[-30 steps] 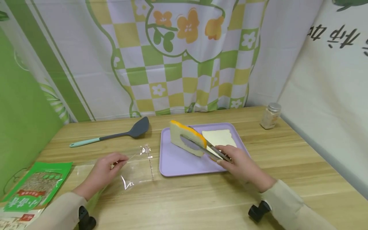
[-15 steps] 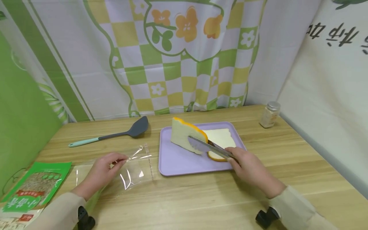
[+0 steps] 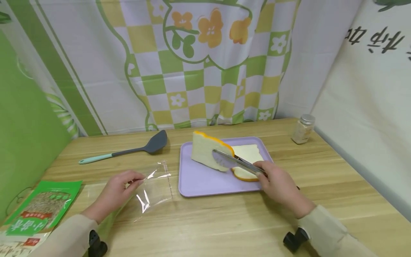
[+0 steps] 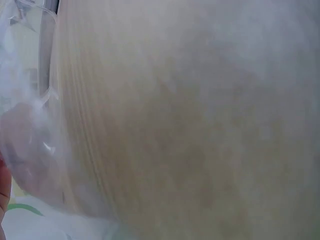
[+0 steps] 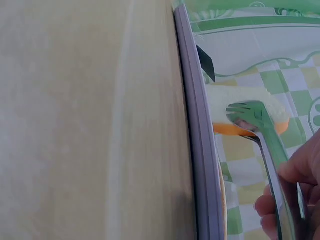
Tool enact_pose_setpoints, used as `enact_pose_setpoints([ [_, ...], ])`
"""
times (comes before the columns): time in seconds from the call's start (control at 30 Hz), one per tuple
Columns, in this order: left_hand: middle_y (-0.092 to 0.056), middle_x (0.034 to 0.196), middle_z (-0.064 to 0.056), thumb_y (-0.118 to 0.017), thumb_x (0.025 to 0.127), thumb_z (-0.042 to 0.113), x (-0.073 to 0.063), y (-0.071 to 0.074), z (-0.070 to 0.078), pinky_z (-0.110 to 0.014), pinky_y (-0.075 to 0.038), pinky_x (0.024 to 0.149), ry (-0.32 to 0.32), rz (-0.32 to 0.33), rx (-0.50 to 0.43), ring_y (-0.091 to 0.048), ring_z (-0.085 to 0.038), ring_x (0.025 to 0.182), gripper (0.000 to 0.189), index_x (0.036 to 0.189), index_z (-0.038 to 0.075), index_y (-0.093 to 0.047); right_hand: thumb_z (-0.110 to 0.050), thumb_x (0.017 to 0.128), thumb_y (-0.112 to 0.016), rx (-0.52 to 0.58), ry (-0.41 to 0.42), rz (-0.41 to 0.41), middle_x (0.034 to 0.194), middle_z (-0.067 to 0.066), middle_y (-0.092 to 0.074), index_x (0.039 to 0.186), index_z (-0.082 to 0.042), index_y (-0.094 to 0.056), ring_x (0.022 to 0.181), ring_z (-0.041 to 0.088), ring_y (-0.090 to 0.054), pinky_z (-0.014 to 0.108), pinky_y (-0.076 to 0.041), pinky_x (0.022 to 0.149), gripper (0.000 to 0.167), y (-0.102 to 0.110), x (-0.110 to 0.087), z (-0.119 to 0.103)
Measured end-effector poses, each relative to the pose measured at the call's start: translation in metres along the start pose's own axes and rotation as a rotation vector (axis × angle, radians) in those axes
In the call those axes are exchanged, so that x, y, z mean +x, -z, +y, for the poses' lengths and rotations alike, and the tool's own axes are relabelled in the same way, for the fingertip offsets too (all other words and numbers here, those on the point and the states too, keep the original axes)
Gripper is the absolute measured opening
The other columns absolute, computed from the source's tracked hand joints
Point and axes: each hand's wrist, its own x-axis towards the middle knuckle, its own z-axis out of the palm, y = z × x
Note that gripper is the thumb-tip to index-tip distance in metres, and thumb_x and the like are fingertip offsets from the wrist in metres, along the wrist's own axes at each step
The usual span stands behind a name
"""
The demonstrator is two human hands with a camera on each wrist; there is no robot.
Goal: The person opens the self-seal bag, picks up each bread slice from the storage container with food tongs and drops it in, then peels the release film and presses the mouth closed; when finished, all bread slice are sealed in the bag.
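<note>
My right hand [image 3: 277, 184] holds metal tongs [image 3: 244, 165], which clamp a thick slice of bread [image 3: 207, 151] with an orange-brown crust. The slice stands on edge over the purple tray [image 3: 199, 184]. Another bread slice [image 3: 247, 153] lies flat on the tray's right side, partly behind the tongs. In the right wrist view, the tongs [image 5: 270, 150] have a fork-like tip against the white face of the slice [image 5: 250, 102]. My left hand [image 3: 118, 189] pinches a clear plastic bag [image 3: 154, 189] on the table left of the tray. The left wrist view shows the bag [image 4: 35, 150] blurred.
A spatula [image 3: 155, 142] with a dark head and mint handle lies at the back left. The green seed packet [image 3: 45, 203] is at the left edge of the wooden table [image 3: 199, 228]. At the back right stands a small jar [image 3: 303, 129] with a silver lid.
My right hand has shifted slightly right, and the tongs with it. The gripped slice has moved a little right, turning its face more toward the camera. My left hand stays on the bag.
</note>
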Motion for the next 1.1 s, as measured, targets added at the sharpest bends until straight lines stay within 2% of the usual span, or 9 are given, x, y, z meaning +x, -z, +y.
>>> enact_pose_setpoints([
  [0.17,-0.066,0.082,0.003,-0.072,0.073,-0.005,0.001,-0.002,-0.002,-0.023,-0.049,0.061,-0.015,-0.006,0.013,-0.056,-0.004,0.071,0.018,0.086,0.007,-0.069,-0.001,0.084,-0.058,0.040,-0.010,-0.002,0.080,0.002,-0.057,0.103,-0.004,-0.063,0.068,0.014,-0.049,0.029,-0.041,0.059,0.020,0.007,0.002,-0.001],
  [0.4,-0.065,0.083,0.004,-0.071,0.076,-0.002,0.003,0.001,0.003,-0.026,-0.050,0.062,0.032,-0.045,0.031,-0.058,-0.008,0.072,0.015,0.086,0.008,-0.069,0.000,0.083,-0.060,0.132,0.048,-0.023,0.072,-0.002,-0.054,0.099,-0.002,-0.065,0.061,0.006,-0.043,0.022,-0.038,0.052,0.016,0.014,0.008,-0.003],
  [0.53,-0.066,0.084,0.003,-0.070,0.078,-0.002,0.006,0.003,0.004,-0.027,-0.051,0.064,0.058,-0.071,0.017,-0.060,-0.011,0.074,0.013,0.087,0.007,-0.069,-0.003,0.085,-0.061,0.256,0.000,-0.120,0.073,0.000,-0.059,0.098,-0.002,-0.065,0.060,0.005,-0.047,0.022,-0.043,0.052,0.014,0.018,0.010,-0.005],
  [0.73,-0.066,0.087,0.001,-0.067,0.081,-0.001,0.011,0.006,0.004,-0.028,-0.051,0.066,0.091,-0.108,-0.024,-0.060,-0.012,0.076,0.012,0.090,0.006,-0.068,-0.011,0.088,-0.059,0.423,-0.093,-0.319,0.075,0.005,-0.059,0.099,0.001,-0.065,0.056,0.010,-0.052,0.025,-0.048,0.051,0.017,0.018,0.020,-0.008],
  [0.9,-0.067,0.086,0.001,-0.068,0.079,-0.003,0.012,0.005,0.001,-0.025,-0.051,0.065,0.053,-0.085,-0.043,-0.060,-0.009,0.076,0.013,0.088,0.007,-0.069,-0.010,0.088,-0.057,0.532,-0.135,-0.466,0.067,0.003,-0.053,0.098,0.004,-0.064,0.050,0.011,-0.048,0.025,-0.044,0.045,0.019,0.012,0.028,-0.009],
  [1.1,-0.066,0.085,0.001,-0.070,0.076,-0.005,0.010,0.004,0.000,-0.023,-0.051,0.063,0.007,-0.061,-0.056,-0.059,-0.007,0.075,0.016,0.087,0.006,-0.069,-0.011,0.086,-0.058,0.563,-0.148,-0.571,0.062,0.003,-0.055,0.097,0.003,-0.065,0.046,0.013,-0.051,0.027,-0.044,0.043,0.020,0.001,0.035,-0.013],
])
